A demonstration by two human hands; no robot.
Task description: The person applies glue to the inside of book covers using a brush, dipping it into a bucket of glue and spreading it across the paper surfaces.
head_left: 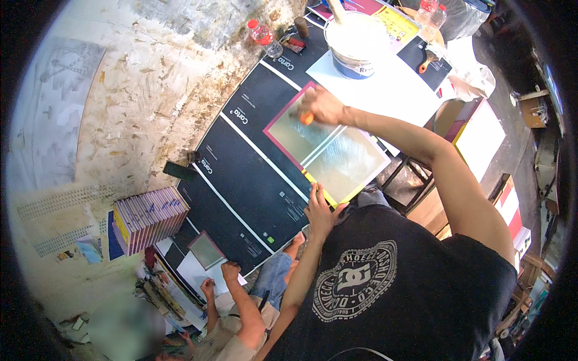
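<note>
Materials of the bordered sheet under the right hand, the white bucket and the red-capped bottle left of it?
Sheet: likely greyish-tan paperboard; flat panels, wet-looking sheen, coloured paper-like border. Bucket: probably plastic; smooth, opaque white sides. Bottle: apparently clear plastic; see-through, glossy body.

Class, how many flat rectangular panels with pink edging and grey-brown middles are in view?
2: a large pink-and-yellow-edged panel, with the person's right hand over it and left hand at its yellow edge; a smaller pink-edged panel beside a co-worker's hand. Others may be hidden.

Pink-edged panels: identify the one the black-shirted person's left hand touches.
The larger, partly yellow-bordered panel; the smaller panel lies by a co-worker's hands.
</note>
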